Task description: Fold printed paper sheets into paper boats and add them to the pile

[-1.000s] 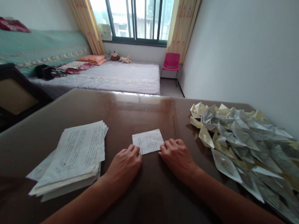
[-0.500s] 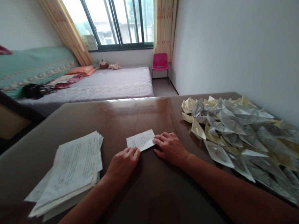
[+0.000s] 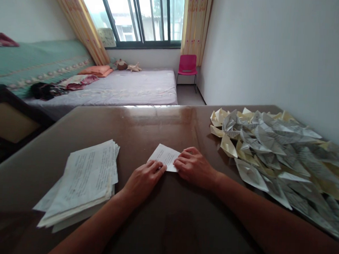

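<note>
A small folded sheet of printed paper (image 3: 164, 154) lies on the brown tabletop between my two hands. My left hand (image 3: 147, 176) has its fingers closed on the near left edge of the paper. On the right side, my right hand (image 3: 194, 167) grips the paper with curled fingers that hide its right corner. To the left of my left hand rests a stack of printed sheets (image 3: 84, 179), its edges uneven. A heap of folded paper boats (image 3: 268, 139), white and yellowish, spreads over the right of the table.
The brown table (image 3: 107, 127) has a glossy surface and meets a white wall on the right. Beyond it stand a bed (image 3: 149, 84) and a pink chair (image 3: 187, 65) below a window. A dark chair (image 3: 13, 115) is at the left edge.
The folded paper has been turned on the table, so its corner now points away from me. Both hands have shifted slightly with it. The camera view has swung and tilted a little.
</note>
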Demonstrator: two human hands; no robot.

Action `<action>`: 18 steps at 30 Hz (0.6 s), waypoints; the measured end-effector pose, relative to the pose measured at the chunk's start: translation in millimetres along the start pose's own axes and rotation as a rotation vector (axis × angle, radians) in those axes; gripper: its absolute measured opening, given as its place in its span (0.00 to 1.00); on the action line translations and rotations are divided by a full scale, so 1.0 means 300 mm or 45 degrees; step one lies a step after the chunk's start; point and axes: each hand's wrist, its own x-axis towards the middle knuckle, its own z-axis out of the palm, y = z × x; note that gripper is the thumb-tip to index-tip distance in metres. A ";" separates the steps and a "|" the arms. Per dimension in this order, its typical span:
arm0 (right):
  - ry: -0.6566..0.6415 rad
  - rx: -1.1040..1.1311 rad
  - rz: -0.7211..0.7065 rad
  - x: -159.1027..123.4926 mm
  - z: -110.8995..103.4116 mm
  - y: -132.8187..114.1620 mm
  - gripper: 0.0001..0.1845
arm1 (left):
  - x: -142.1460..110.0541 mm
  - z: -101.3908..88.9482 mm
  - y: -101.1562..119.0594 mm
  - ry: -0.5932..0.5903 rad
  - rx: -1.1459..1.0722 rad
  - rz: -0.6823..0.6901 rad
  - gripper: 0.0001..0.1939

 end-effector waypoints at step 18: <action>-0.046 0.329 0.032 -0.014 0.010 0.035 0.08 | 0.003 0.030 -0.001 0.136 0.006 -0.071 0.07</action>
